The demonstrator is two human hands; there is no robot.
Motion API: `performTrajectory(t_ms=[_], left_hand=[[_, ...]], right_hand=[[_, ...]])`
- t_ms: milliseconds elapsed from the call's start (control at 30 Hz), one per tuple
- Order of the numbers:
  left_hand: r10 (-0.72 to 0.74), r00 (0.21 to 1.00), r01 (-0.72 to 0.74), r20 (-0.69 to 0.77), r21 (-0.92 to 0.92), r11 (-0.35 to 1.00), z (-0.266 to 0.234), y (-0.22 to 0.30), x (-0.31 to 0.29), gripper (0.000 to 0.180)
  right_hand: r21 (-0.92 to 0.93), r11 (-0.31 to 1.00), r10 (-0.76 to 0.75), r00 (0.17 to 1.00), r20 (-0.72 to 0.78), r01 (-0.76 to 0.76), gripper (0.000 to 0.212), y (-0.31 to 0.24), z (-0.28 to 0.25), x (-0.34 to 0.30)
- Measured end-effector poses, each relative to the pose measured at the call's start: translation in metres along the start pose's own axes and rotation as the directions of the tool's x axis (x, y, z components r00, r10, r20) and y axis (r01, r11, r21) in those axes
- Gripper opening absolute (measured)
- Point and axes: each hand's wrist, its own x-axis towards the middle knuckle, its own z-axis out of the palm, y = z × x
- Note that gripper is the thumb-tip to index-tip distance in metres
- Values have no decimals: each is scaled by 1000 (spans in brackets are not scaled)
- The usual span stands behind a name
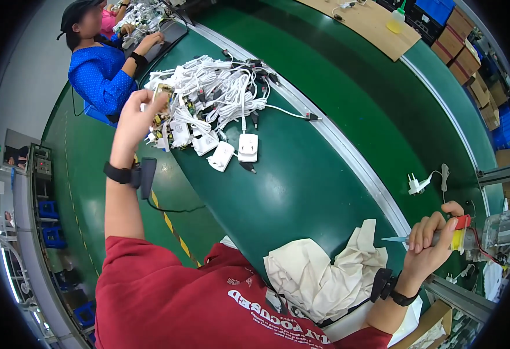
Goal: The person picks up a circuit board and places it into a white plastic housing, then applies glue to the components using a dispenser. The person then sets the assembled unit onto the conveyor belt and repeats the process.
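My left hand (134, 119) reaches to the near left edge of a pile of white power adapters with coiled cables (208, 96). Its fingers pinch a small yellowish circuit board (163, 90). At the right, my right hand (430, 232) is closed round a slim grey tool with a pointed blue tip (396, 239), which points left. Just past that hand is a red and yellow fitting (457, 238) with a clear container beside it; whether it joins the tool I cannot tell.
A crumpled cream cloth (325, 273) lies on the green bench (284, 192) before me. A white plug with cable (421, 184) rests across the metal rail (348, 151). A person in blue (101, 75) works at the far left. Cardboard boxes (464, 52) stand far right.
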Motion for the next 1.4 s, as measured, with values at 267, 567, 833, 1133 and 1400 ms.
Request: performTrajectory(t_ms=[267, 567, 833, 1133, 1400], left_hand=[[155, 928, 363, 338, -914, -183, -9, 90, 28, 35], [306, 845, 531, 438, -751, -392, 16, 164, 30, 46], [634, 752, 481, 179, -807, -342, 65, 239, 50, 50], [217, 802, 548, 557, -830, 105, 104, 237, 41, 36], [615, 620, 371, 488, -872, 318, 87, 309, 22, 34]], right_hand=[[-15, 1000, -4, 1000, 17, 5, 27, -2, -6, 1], [-35, 999, -11, 999, 46, 13, 27, -5, -11, 4], [-27, 999, -15, 998, 66, 17, 26, -5, -11, 4], [-42, 999, -19, 997, 75, 22, 26, -4, -17, 6], [-58, 998, -21, 997, 75, 25, 26, -4, -20, 4]])
